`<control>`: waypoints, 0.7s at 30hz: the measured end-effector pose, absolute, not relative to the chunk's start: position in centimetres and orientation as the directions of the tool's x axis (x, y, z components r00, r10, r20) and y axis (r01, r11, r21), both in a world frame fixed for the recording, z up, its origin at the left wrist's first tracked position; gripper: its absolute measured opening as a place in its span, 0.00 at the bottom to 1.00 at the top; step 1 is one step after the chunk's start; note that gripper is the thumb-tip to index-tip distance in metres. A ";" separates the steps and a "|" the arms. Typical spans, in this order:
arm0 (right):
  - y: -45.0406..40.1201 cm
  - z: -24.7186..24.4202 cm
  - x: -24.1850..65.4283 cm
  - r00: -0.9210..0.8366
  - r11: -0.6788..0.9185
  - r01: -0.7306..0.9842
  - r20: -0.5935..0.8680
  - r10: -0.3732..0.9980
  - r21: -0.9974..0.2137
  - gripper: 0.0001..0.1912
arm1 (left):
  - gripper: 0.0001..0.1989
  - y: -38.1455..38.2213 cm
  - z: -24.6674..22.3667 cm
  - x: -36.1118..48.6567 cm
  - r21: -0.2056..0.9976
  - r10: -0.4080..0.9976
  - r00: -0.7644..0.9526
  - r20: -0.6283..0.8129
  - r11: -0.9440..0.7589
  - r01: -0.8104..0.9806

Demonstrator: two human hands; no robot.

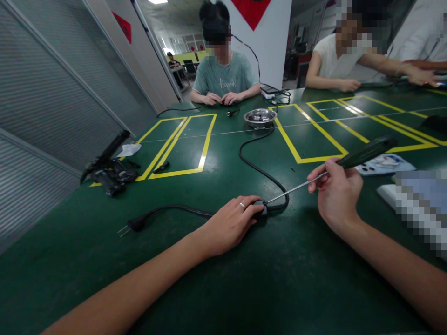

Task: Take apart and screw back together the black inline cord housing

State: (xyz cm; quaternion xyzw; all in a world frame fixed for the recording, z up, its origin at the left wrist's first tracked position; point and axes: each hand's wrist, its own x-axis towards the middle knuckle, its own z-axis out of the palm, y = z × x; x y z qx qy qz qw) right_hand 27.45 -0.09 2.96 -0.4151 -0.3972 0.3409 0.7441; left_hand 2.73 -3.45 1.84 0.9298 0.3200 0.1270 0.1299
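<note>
My left hand (232, 223), with a ring on one finger, presses a small grey and black block (261, 208) on a power cord down on the green table. Its fingers cover most of the block. In my right hand (337, 195) is a screwdriver with a dark green handle (366, 152), gripped where the shaft meets the handle. The thin metal shaft slants down to the left, and its tip touches or nearly touches the block. From the block the black cord (258, 167) curls away toward the far side; its two-pin plug (136, 224) lies to the left.
A metal bowl (260, 118) holding small parts stands farther back. Black parts in plastic (111, 174) lie at the left edge, and a small black piece (161, 167) within yellow tape. A phone (384, 164) lies at right. Co-workers sit opposite, one with hands (223, 98) on a cord.
</note>
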 end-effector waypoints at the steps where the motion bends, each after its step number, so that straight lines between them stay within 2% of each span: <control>1: -0.1 2.9 27.4 0.451 0.422 -0.163 0.312 0.836 -0.892 0.04 | 0.17 -3.4 1.8 2.7 0.322 0.631 0.761 0.149 -0.759 0.566; 7: -0.2 2.9 27.0 0.417 0.403 -0.097 0.330 0.847 -0.910 0.07 | 0.17 -3.4 1.7 2.8 0.322 0.639 0.758 0.128 -0.750 0.578; 14: 0.0 3.3 27.6 0.453 0.441 -0.205 0.315 0.834 -0.874 0.05 | 0.16 -3.5 1.7 2.9 0.328 0.648 0.752 0.120 -0.741 0.586; 21: -0.1 3.4 27.2 0.416 0.405 -0.179 0.304 0.857 -0.897 0.08 | 0.16 -3.5 1.8 2.8 0.340 0.655 0.747 0.113 -0.732 0.590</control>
